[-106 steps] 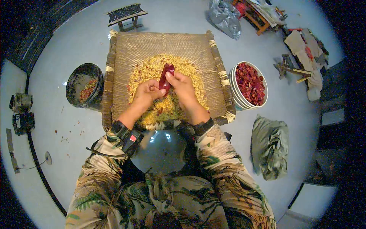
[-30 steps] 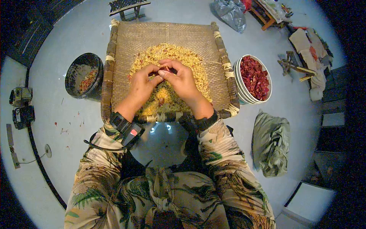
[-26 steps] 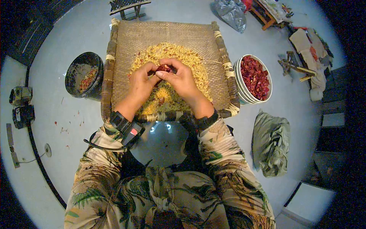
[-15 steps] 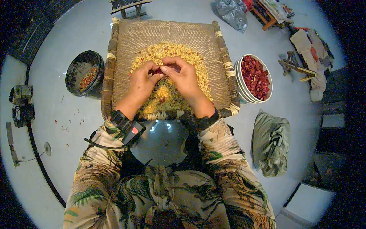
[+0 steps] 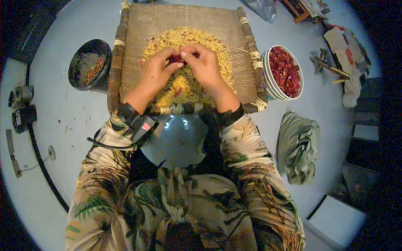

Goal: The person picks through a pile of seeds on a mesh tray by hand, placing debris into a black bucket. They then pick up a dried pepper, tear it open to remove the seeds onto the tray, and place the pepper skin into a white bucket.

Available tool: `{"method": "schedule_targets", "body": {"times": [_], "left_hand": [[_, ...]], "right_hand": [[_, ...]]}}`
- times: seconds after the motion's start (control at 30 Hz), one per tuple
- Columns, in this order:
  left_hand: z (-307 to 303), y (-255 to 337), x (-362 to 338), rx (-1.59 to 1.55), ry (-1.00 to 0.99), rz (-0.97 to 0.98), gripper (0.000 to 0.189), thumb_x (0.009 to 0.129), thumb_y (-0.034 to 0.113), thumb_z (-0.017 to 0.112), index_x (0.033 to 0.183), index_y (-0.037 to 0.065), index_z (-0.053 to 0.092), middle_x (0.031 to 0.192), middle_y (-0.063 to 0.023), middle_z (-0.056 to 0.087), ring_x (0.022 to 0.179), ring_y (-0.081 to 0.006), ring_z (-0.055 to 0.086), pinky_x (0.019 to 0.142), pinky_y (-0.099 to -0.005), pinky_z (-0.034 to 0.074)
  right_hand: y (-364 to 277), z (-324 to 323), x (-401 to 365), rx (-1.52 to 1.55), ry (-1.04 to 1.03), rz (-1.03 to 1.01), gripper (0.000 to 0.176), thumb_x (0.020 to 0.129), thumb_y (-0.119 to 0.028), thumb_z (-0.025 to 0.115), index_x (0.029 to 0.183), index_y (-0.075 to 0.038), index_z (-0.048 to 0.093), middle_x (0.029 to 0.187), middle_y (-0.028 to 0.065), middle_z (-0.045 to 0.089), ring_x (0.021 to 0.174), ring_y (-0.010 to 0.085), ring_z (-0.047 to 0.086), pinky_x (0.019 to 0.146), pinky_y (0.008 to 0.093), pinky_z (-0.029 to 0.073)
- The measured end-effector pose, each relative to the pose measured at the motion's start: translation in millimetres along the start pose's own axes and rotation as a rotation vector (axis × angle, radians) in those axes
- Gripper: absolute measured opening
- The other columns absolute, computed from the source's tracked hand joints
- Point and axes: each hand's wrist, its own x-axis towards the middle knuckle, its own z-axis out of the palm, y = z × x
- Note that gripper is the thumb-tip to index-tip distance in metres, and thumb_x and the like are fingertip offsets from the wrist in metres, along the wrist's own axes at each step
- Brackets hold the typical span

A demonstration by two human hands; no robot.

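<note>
Between the fingertips of both hands is a dark red dried chili pepper [image 5: 176, 59]. My left hand [image 5: 155, 74] pinches its left side, and my right hand [image 5: 204, 69] closes on its right side with thumb and finger. Both hands hover over a heap of yellow chili seeds [image 5: 194, 35], flecked with red bits, on a woven tray [image 5: 167, 16] with a wooden frame. To the right, a white bucket [image 5: 266, 75] holds many red chili pieces [image 5: 285, 71]. The fingers partly hide the pepper.
On the left stands a black bucket [image 5: 105, 70] with some seeds and red bits inside. A greenish sack [image 5: 299, 146] lies on the floor at right. Below the tray, a smooth grey rounded surface [image 5: 176, 144] shows between my forearms. Folded stools and cloth [image 5: 337, 46] are at far right.
The view has tilted, so the tray and buckets sit higher in the picture. Both hands keep their pinch on the chili, and more of its dark red skin shows.
</note>
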Motion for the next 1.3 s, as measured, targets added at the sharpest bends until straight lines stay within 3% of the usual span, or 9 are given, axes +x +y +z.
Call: {"method": "schedule_targets", "body": {"times": [0.23,0.33,0.53,0.57,0.63,0.7,1.0,1.07,1.3], "left_hand": [[-4,2,-1,0.081,-0.063,-0.058,0.021,0.073,0.013,0.066,0.090,0.004,0.057,0.082,-0.0142,0.062,0.076,-0.0295,0.060,0.067,-0.0360,0.046],[-5,-2,-2,0.138,-0.075,-0.109,0.024,0.072,0.017,0.067,0.091,0.004,0.057,0.081,-0.0152,0.061,0.077,-0.0314,0.059,0.067,-0.0385,0.046],[-8,-21,-4,0.453,-0.220,-0.218,0.027,0.074,0.022,0.065,0.091,0.003,0.056,0.085,-0.0168,0.061,0.083,-0.0350,0.058,0.070,-0.0427,0.046],[-9,-21,-4,0.512,-0.246,-0.218,0.026,0.074,0.021,0.065,0.092,0.004,0.056,0.086,-0.0167,0.062,0.084,-0.0351,0.058,0.071,-0.0426,0.046],[-10,-21,-5,0.553,-0.274,-0.212,0.026,0.075,0.021,0.065,0.094,0.004,0.056,0.088,-0.0166,0.062,0.085,-0.0352,0.058,0.071,-0.0428,0.046],[-9,-24,-5,0.516,-0.277,-0.200,0.027,0.075,0.022,0.064,0.094,0.005,0.056,0.088,-0.0164,0.062,0.085,-0.0354,0.058,0.071,-0.0436,0.046],[-8,-18,-5,0.525,-0.289,-0.213,0.021,0.076,0.023,0.060,0.087,0.005,0.055,0.086,-0.0160,0.061,0.084,-0.0341,0.058,0.070,-0.0448,0.045],[-7,-20,-5,0.528,-0.271,-0.191,0.022,0.077,0.023,0.060,0.087,0.005,0.055,0.086,-0.0160,0.061,0.084,-0.0341,0.058,0.070,-0.0447,0.045],[-5,-17,-2,0.476,-0.255,-0.287,0.023,0.076,0.024,0.062,0.087,0.004,0.056,0.084,-0.0165,0.061,0.084,-0.0343,0.058,0.071,-0.0438,0.044]], "right_hand": [[7,-7,5,0.113,0.053,0.130,0.015,0.076,-0.015,0.064,0.077,0.000,0.063,0.070,0.0061,0.062,0.066,0.0125,0.056,0.062,0.0280,0.046],[10,-15,9,-0.115,0.050,0.150,0.022,0.078,-0.024,0.061,0.073,-0.003,0.063,0.069,0.0084,0.063,0.064,0.0175,0.059,0.061,0.0311,0.047],[13,-7,-8,-0.856,-0.470,0.173,0.031,0.078,-0.037,0.052,0.073,-0.009,0.064,0.074,0.0146,0.063,0.071,0.0339,0.060,0.064,0.0435,0.047],[22,-5,-11,-0.855,-0.644,0.257,0.021,0.075,-0.029,0.056,0.077,-0.011,0.064,0.074,0.0151,0.063,0.073,0.0334,0.060,0.066,0.0440,0.047],[36,3,-25,-0.967,-0.752,-0.016,0.014,0.072,-0.018,0.058,0.083,-0.013,0.063,0.077,0.0138,0.062,0.075,0.0303,0.060,0.065,0.0407,0.047],[36,11,-36,-1.061,-0.837,-0.096,0.025,0.068,-0.008,0.057,0.092,-0.016,0.062,0.083,0.0120,0.060,0.080,0.0288,0.060,0.066,0.0397,0.048],[86,4,-32,-1.238,-0.640,-0.188,0.014,0.069,-0.008,0.057,0.083,-0.009,0.060,0.078,0.0141,0.059,0.075,0.0309,0.059,0.062,0.0419,0.047],[70,-7,-18,-1.204,-0.507,-0.030,0.011,0.071,-0.011,0.058,0.081,-0.007,0.060,0.076,0.0157,0.059,0.072,0.0315,0.059,0.062,0.0414,0.047],[38,-27,-1,-0.725,-0.211,0.162,0.013,0.078,-0.018,0.057,0.081,-0.007,0.063,0.075,0.0169,0.062,0.071,0.0330,0.061,0.065,0.0427,0.047]]}}
